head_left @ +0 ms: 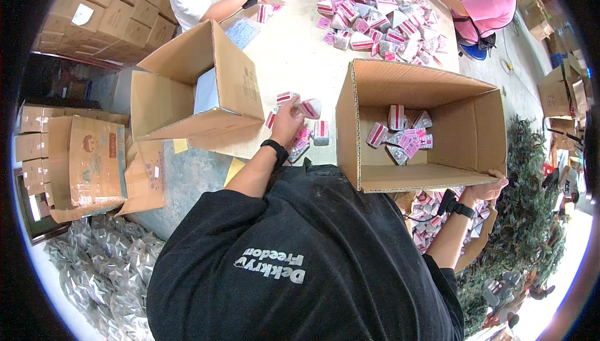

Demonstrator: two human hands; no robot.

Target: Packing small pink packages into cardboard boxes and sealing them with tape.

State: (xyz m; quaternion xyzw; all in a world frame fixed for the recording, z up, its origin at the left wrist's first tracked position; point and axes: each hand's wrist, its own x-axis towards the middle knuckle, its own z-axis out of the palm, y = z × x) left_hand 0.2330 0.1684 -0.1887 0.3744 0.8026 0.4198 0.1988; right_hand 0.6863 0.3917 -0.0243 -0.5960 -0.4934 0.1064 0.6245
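Observation:
My left hand (287,122) is closed around a small tetrahedron-shaped packet (310,108) with a red-and-white label, just above the table. Close by on the tabletop lie a few similar packets (321,133), some partly hidden by my hand and wrist. At the right, my right hand (489,187) grips the near right corner of an open cardboard box (431,181). Inside that box sit several of the same packets (396,118) and some pink printed slips (412,141).
A second open carton (240,85) stands to the left, a pale blue sheet inside. Many packets (390,22) are heaped at the table's far end, where two other people work. Below the right box more packets (425,222) fill another carton. Silver star-shaped pieces (103,272) lie lower left.

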